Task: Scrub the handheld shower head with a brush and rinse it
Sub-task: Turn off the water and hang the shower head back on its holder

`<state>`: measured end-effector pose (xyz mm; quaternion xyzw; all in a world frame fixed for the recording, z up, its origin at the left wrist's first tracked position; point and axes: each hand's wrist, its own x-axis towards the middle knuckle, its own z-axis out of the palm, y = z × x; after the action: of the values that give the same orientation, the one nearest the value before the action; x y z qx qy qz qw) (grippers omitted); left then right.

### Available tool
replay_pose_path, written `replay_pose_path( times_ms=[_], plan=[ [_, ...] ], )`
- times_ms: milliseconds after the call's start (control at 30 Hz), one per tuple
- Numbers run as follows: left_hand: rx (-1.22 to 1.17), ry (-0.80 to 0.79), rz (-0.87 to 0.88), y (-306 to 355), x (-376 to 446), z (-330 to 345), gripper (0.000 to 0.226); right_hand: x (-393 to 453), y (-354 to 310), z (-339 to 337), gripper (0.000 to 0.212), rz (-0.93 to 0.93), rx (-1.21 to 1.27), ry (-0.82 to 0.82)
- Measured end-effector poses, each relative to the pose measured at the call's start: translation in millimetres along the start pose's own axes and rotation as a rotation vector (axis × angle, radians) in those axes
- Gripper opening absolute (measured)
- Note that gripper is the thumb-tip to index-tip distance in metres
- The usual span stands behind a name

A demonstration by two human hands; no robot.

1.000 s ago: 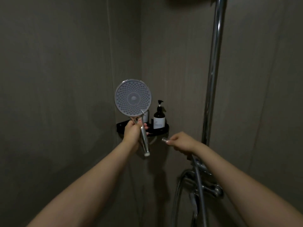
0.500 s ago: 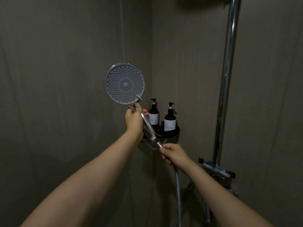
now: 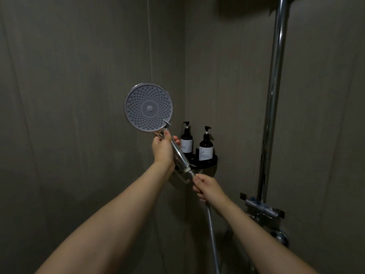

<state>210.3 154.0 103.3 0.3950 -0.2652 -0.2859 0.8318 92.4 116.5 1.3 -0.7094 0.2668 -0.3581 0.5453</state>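
Left hand point(image 3: 163, 150) gripped shower head point(image 3: 148, 107) handle; right hand point(image 3: 206, 187) fingers pinched hose point(image 3: 212, 232) at the connector. Risk: wet chrome slipping, head dropping toward pump bottles point(image 3: 206, 147).

Open space left of the corner; black corner shelf point(image 3: 212, 162) with two dark pump bottles point(image 3: 206, 147) and upright chrome riser pipe point(image 3: 273, 99) obstruct the right.

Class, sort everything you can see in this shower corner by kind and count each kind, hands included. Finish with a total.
Hands: 2, left hand and right hand
Shower head: 1
Hose: 1
Pump bottles: 2, and
Corner shelf: 1
Riser pipe: 1
Total: 8
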Motion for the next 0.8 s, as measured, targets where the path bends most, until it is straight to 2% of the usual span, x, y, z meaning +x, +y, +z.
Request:
replay_pose_path(
  times_ms=[200,367,533,667,800],
  plan=[
    [-0.004,-0.023,-0.011,-5,-3,3,0.018,1,3,-2,0.027,0.042,0.046,-0.002],
    [0.003,-0.027,-0.004,-5,-3,2,0.020,0,-7,6,0.029,0.070,0.122,-0.077],
    [-0.080,-0.016,-0.044,-4,-5,0,0.020,-4,-4,9,0.015,0.031,0.152,0.055],
    [-0.052,-0.039,-0.051,-5,-8,-4,0.019,-8,-4,8,0.025,0.064,0.177,0.047],
    [-0.039,-0.046,-0.056,-6,-13,-6,0.018,-8,0,9,0.035,0.158,0.350,-0.007]
  ],
)
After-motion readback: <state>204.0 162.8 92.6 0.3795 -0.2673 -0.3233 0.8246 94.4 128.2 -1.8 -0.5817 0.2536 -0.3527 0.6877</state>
